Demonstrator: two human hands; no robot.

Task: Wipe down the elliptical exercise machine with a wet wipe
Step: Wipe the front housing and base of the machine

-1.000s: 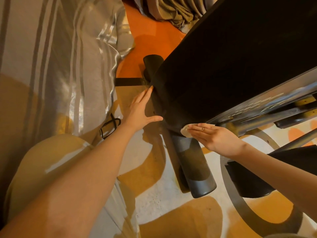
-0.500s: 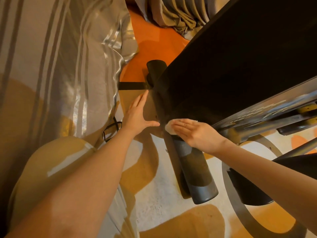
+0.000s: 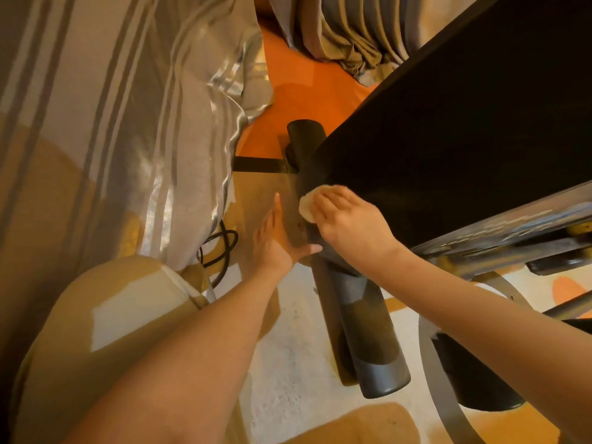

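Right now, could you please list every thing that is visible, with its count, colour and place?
elliptical housing: one, black, upper right
base crossbar: one, black and grey, on the floor, centre
wet wipe: one, whitish, on the housing's lower edge, under the right hand
cable: one, black, floor beside the curtain
striped curtain: one, grey-white, left
draped fabric: one, olive, top
floor mat: one, orange, cream and tan
left hand: flat, fingers straight, beside the crossbar
right hand: pressing the wipe
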